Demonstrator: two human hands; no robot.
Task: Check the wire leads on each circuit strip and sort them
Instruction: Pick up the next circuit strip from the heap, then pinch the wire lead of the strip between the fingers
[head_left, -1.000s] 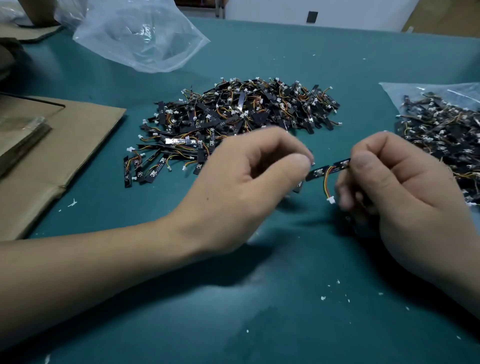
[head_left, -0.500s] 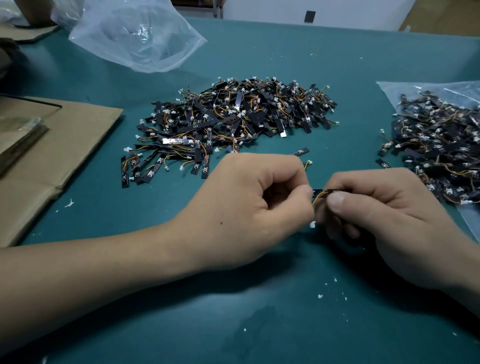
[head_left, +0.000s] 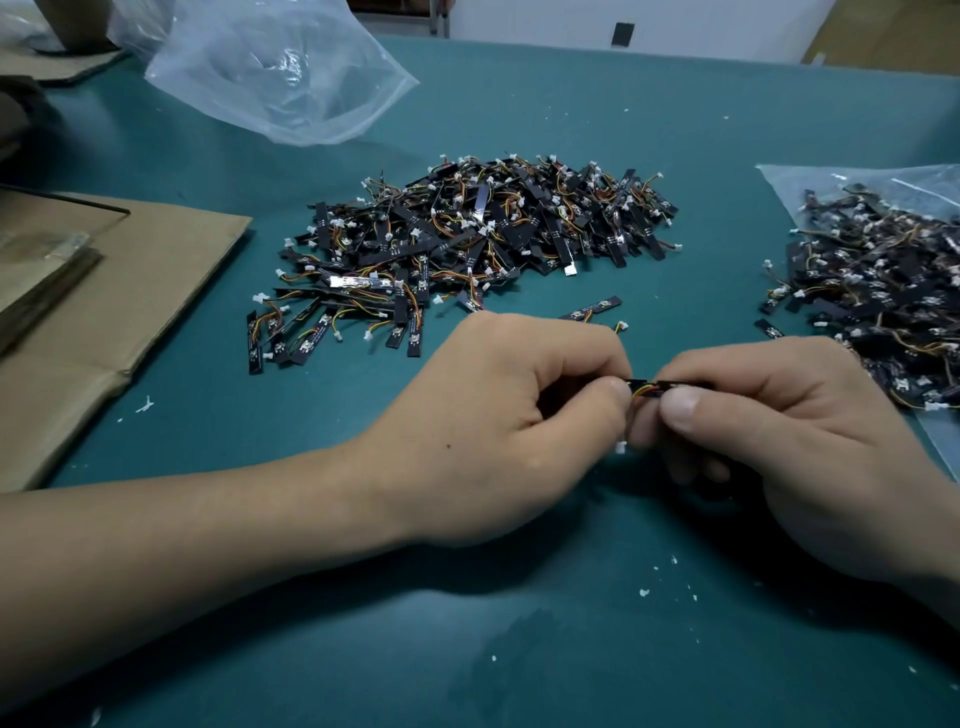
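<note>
A small black circuit strip (head_left: 649, 387) with orange and yellow wire leads is held between my two hands above the green mat. My left hand (head_left: 498, 426) pinches its left end, and my right hand (head_left: 779, 441) pinches its right end with thumb and fingers. Most of the strip is hidden by my fingers; its white connector (head_left: 620, 447) hangs below. A big heap of strips (head_left: 467, 244) lies behind my hands. A second heap (head_left: 883, 291) lies on a clear bag at the right. One loose strip (head_left: 592, 310) lies just beyond my left hand.
A crumpled clear plastic bag (head_left: 275, 73) lies at the back left. Flat cardboard (head_left: 104, 306) covers the left side of the green mat (head_left: 519, 649). Small white specks dot the mat near me.
Both hands dropped toward me and came close together. The strip, earlier stretched out with its wire loop showing, is now nearly covered by my fingertips.
</note>
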